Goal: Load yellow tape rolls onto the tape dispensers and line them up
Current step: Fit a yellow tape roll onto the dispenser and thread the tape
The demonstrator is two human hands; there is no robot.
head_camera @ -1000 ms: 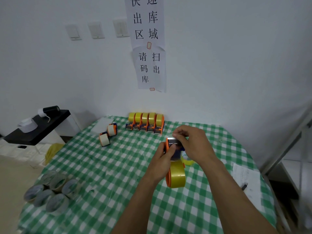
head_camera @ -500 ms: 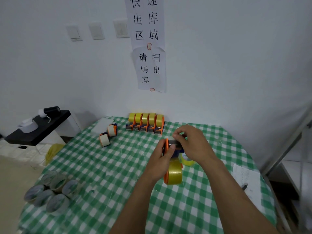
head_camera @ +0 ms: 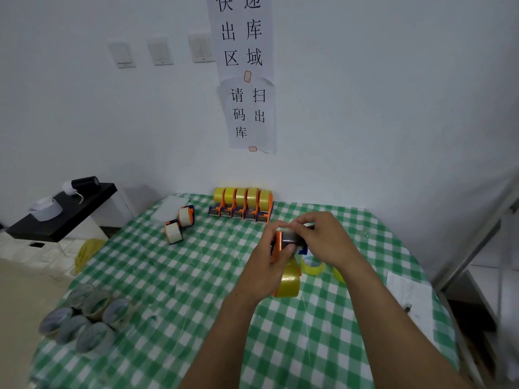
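Six blurry tape rolls (head_camera: 81, 318) far left, two white-roll dispensers (head_camera: 179, 224), five loaded dispensers (head_camera: 242, 204) rowed at the back. Left hand (head_camera: 266, 268) and right hand (head_camera: 327, 242) both grip one dispenser (head_camera: 288, 239) mid-table, yellow roll (head_camera: 289, 282) mounted, fingers hiding its head.

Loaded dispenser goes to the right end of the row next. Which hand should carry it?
Left, probably. The left hand wraps the loaded dispenser round its frame, while the right hand only pinches its top end. The row of five dispensers sits just ahead, open at its right end.
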